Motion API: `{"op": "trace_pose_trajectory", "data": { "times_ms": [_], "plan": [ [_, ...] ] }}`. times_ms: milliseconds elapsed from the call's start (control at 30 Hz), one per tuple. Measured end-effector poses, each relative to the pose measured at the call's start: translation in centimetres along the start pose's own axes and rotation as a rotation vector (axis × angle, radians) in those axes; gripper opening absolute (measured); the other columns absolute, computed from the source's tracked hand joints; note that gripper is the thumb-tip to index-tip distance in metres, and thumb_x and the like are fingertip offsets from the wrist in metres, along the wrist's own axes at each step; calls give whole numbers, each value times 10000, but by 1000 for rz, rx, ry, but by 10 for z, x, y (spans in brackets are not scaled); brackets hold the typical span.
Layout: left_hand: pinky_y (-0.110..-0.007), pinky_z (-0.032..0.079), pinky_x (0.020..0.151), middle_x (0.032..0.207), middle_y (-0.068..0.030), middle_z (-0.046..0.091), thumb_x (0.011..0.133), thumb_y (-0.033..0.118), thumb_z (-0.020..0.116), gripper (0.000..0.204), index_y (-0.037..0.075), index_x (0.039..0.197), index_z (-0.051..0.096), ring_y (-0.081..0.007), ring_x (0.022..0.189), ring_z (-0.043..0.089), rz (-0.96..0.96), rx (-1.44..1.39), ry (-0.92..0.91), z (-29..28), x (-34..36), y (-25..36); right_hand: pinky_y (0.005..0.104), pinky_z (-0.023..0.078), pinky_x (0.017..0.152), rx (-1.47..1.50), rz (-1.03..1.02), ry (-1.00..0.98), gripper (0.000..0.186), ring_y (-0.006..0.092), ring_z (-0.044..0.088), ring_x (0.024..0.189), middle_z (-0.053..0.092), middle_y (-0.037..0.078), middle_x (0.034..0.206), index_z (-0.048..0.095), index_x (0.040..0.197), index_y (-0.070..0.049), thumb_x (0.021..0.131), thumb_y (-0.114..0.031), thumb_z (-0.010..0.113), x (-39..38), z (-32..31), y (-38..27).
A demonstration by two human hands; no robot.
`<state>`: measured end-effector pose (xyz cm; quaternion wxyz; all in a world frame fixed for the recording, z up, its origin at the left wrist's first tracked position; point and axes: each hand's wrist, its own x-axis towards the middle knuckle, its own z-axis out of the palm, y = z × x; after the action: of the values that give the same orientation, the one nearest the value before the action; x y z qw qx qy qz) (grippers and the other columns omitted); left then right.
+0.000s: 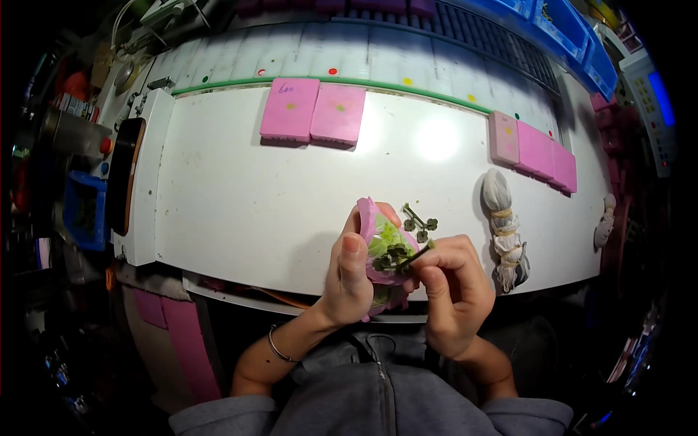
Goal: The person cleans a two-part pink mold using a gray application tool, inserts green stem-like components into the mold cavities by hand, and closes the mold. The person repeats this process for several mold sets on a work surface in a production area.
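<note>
In front of my body, my left hand [347, 272] is wrapped round a soft pink mold [369, 215], bent open, with a bright green patch on its inner face. My right hand [456, 291] pinches the thin stem of a dark green piece with small rounded lobes [393, 256], between thumb and forefinger. That piece is over the mold's inner face; whether it touches there I cannot tell. Another dark green stemmed piece [420, 224] lies on the white table just beyond my hands. A pink-edged part [385, 299] hangs below my fingers, partly hidden.
Two pink blocks [313, 112] lie side by side on the white table [233, 196]. A row of several more [534, 151] lies at right. Nearer stands a whitish cloth bundle [504, 225] bound with bands. A phone [129, 174] is at left; blue bins [563, 36] stand far right.
</note>
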<state>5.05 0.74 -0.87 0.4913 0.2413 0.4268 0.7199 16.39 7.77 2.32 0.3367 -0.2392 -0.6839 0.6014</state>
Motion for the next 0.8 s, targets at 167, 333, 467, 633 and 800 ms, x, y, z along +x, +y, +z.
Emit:
{"op": "trace_pose_trajectory", "data": {
  "times_ms": [167,333,467,633,800],
  "plan": [
    [-232,481,571,850,-117,537,880,654,282,672,17,1082,353,-125,651,563,33,-21,13,1,-1,-4,236,439,572,-238,-197,25,144,169,550,651,557,107,811,624,899,33,769,91,599,-2,-4,-7],
    [-251,472,577,800,-130,544,860,680,290,696,18,1071,340,-148,662,560,126,90,71,5,0,-7,259,405,544,-537,-335,-23,317,178,495,653,553,77,788,664,967,-7,661,68,698,-3,6,-16],
    [-255,463,579,779,-124,533,835,716,290,740,11,1054,343,-151,656,548,173,288,143,2,-5,-12,235,390,554,-681,-430,-72,220,149,453,650,508,101,805,624,974,22,762,82,623,-4,9,-19],
    [-249,460,628,850,-102,489,839,711,292,749,-3,1052,363,-136,715,534,223,334,169,8,-5,-6,232,390,556,-663,-377,0,186,153,460,654,508,108,807,609,953,23,777,85,603,-7,13,-16],
    [-251,460,628,865,-101,481,837,711,299,754,-7,1055,365,-135,726,532,243,300,187,10,-6,-5,237,395,563,-668,-404,14,144,160,472,668,500,112,814,583,926,20,802,89,561,-5,16,-15]
  ]
}}
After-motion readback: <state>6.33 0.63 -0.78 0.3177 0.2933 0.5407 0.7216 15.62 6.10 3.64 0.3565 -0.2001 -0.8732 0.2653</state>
